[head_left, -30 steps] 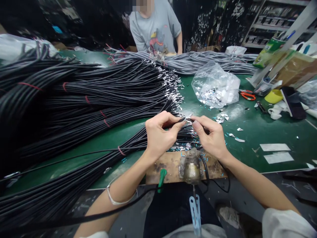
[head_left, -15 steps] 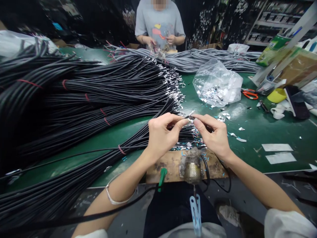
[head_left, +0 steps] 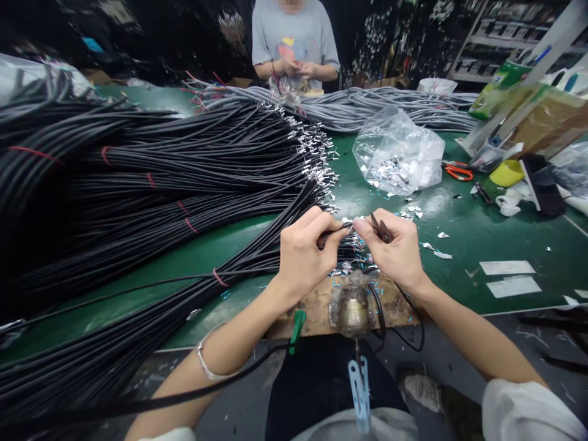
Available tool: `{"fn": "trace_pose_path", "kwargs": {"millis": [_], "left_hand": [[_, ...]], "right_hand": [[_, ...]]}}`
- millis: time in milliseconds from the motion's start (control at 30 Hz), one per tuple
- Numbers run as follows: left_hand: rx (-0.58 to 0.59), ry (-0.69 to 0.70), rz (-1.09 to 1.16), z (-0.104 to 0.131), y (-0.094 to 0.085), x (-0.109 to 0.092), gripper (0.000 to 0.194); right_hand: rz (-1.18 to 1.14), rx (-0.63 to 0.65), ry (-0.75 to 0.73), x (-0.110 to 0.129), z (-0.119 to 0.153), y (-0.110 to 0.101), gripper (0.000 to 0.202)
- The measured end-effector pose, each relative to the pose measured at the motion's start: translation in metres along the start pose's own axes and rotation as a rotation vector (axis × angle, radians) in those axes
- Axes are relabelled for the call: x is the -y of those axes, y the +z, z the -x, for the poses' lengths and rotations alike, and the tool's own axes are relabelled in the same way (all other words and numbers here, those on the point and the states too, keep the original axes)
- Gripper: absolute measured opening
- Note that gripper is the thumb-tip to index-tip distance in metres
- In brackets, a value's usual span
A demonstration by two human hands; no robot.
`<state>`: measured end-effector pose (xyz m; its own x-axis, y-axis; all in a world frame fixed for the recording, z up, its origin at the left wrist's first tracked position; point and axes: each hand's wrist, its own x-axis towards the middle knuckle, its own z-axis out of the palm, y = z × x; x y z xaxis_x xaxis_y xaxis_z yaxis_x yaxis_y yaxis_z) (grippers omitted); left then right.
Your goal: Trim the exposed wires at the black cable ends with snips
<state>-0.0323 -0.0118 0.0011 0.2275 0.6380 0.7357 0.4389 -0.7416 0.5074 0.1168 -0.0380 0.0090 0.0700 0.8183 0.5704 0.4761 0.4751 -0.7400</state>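
Head: green table [head_left: 463,229], shelves [head_left: 498,44] beyond; left hand [head_left: 305,250] pinches cable [head_left: 344,226], right hand [head_left: 399,250] grips snips [head_left: 383,231].

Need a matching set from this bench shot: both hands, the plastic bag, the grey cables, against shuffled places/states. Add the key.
Things
1. Plastic bag
2. Left hand
3. Grey cables
4. Right hand

Places/states
A. Along the far side of the green table
B. Holding a dark metal tool
C. See-through, white scraps inside
D. Pinching a black cable

Pairs: 1-C, 2-D, 3-A, 4-B
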Motion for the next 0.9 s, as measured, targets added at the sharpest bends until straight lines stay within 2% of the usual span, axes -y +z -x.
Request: {"fn": "trace_pose_path", "kwargs": {"millis": [100, 167, 233, 300, 367, 433, 500, 567, 633, 700, 800, 867, 900], "left_hand": [[0.042, -0.036, 0.038, -0.001, 0.002, 0.000, 0.008], [0.090, -0.084, 0.093, -0.003, 0.001, 0.001, 0.009], [0.151, -0.145, 0.182, -0.005, -0.001, 0.005, 0.016], [0.226, -0.213, 0.307, -0.008, -0.005, 0.009, 0.027], [0.331, -0.267, 0.439, -0.011, -0.011, 0.011, 0.036], [0.490, -0.275, 0.506, -0.015, -0.017, 0.012, 0.042], [0.659, -0.257, 0.497, -0.019, -0.022, 0.010, 0.044], [0.756, -0.269, 0.418, -0.021, -0.021, 0.008, 0.044], [0.713, -0.321, 0.280, -0.020, -0.016, 0.007, 0.041], [0.568, -0.380, 0.163, -0.018, -0.007, 0.009, 0.038], [0.386, -0.431, 0.237, -0.014, 0.005, 0.015, 0.030], [0.321, -0.446, 0.359, -0.011, 0.008, 0.019, 0.025], [0.295, -0.446, 0.405, -0.010, 0.008, 0.020, 0.024]], "right_hand": [[0.048, -0.023, -0.070, -0.002, 0.002, 0.001, 0.026], [0.073, -0.029, -0.178, -0.003, 0.002, 0.001, 0.018], [0.073, -0.010, -0.290, -0.004, 0.001, 0.000, 0.013], [0.033, 0.049, -0.323, -0.007, -0.003, -0.002, 0.012], [-0.028, 0.136, -0.294, -0.011, -0.008, -0.004, 0.015], [-0.076, 0.248, -0.293, -0.015, -0.013, -0.008, 0.019], [-0.041, 0.359, -0.359, -0.018, -0.016, -0.013, 0.018], [0.120, 0.430, -0.475, -0.019, -0.016, -0.022, 0.015], [0.341, 0.411, -0.565, -0.018, -0.015, -0.033, 0.017], [0.503, 0.277, -0.559, -0.018, -0.015, -0.046, 0.016], [0.601, -0.046, -0.376, -0.025, -0.020, -0.058, 0.024], [0.610, -0.124, -0.253, -0.030, -0.024, -0.056, 0.030], [0.581, -0.098, -0.206, -0.032, -0.025, -0.052, 0.030]]}}
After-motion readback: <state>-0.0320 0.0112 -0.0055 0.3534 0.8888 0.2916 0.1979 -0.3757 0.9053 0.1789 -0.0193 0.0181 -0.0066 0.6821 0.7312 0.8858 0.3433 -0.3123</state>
